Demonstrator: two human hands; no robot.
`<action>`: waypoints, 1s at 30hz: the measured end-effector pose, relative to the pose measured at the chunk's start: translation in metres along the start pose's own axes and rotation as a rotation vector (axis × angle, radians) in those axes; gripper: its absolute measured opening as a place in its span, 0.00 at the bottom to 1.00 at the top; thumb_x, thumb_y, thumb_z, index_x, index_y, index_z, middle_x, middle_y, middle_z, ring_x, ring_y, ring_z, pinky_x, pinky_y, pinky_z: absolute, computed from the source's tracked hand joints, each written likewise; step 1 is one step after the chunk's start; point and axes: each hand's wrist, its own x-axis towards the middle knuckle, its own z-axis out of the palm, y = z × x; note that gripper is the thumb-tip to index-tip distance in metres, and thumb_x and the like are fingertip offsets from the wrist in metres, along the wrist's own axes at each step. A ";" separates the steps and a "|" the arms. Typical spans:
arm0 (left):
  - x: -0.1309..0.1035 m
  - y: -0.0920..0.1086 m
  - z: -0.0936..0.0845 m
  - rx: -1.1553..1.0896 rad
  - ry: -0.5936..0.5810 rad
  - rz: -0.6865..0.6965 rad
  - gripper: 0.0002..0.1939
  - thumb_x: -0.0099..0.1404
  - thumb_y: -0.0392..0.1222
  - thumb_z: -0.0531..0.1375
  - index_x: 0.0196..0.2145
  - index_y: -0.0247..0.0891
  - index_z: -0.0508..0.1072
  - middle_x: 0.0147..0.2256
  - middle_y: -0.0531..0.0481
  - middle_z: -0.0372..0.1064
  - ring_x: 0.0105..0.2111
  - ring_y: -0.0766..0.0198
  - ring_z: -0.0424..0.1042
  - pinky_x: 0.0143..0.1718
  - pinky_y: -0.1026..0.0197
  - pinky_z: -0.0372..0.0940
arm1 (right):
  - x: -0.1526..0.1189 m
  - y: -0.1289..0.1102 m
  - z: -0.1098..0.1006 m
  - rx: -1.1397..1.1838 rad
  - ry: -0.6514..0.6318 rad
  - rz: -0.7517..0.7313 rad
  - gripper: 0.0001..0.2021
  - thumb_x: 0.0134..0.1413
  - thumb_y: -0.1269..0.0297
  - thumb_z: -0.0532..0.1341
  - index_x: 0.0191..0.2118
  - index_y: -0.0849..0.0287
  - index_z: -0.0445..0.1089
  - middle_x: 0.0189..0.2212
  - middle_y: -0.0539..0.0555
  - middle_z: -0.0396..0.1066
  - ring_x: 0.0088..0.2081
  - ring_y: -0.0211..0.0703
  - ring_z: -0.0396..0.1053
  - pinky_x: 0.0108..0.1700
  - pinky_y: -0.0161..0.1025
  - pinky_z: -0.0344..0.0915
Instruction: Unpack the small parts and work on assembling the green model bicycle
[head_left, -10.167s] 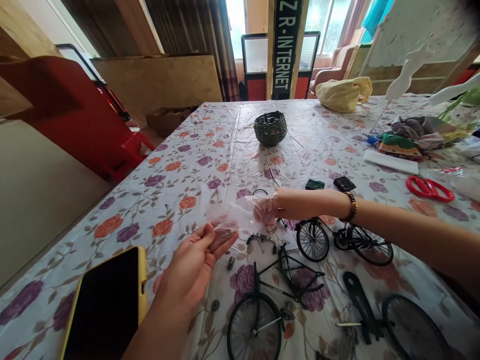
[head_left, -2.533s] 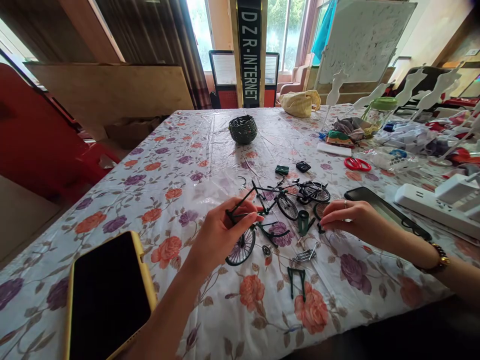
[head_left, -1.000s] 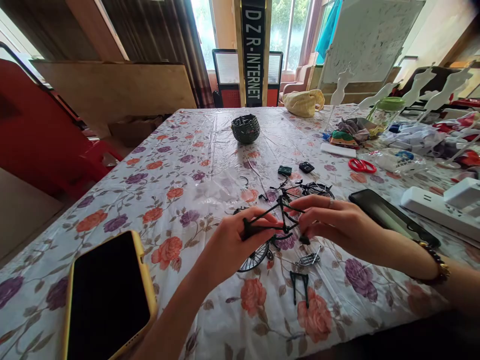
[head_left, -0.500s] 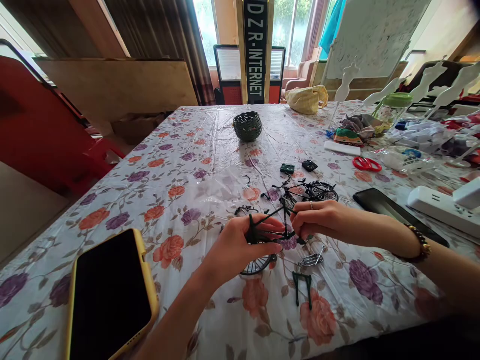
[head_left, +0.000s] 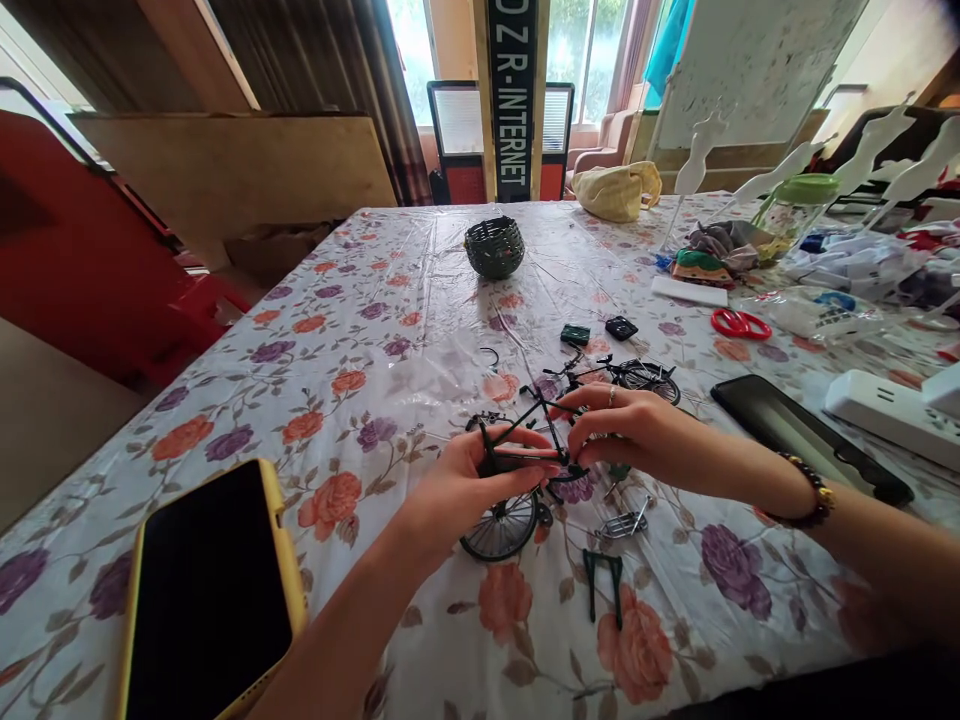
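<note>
My left hand (head_left: 472, 480) is closed on a dark green model bicycle frame (head_left: 553, 430), with fingers and thumb pinching its tubes. On the frame's other side, my right hand (head_left: 626, 425) has its fingertips pressed against the lower part, closed around it; exactly what they grip is hidden. Below my left hand, a small spoked wheel (head_left: 501, 535) shows, partly covered by the fingers. A black model bicycle (head_left: 645, 380) lies behind my right hand. Nearer to me are a silver wire rack (head_left: 622, 523) and a green U-shaped piece (head_left: 603, 578).
A yellow-cased phone (head_left: 210, 600) lies at the left, a black phone-like slab (head_left: 802, 430) at the right. Red scissors (head_left: 741, 323), a white power strip (head_left: 892, 415) and clear plastic packaging (head_left: 442, 375) are around. A dark woven basket (head_left: 495, 250) stands farther back.
Both hands and the frame have shifted slightly left, and the frame has turned a little. More of the spoked wheel shows beneath my left hand. The view has shifted slightly.
</note>
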 end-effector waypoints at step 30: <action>-0.002 0.004 0.005 0.023 0.116 -0.155 0.10 0.43 0.42 0.67 0.28 0.42 0.76 0.26 0.55 0.74 0.29 0.67 0.69 0.33 0.66 0.61 | -0.008 -0.005 0.028 -0.138 0.500 -0.068 0.04 0.46 0.68 0.63 0.31 0.54 0.72 0.43 0.53 0.68 0.46 0.46 0.64 0.49 0.48 0.63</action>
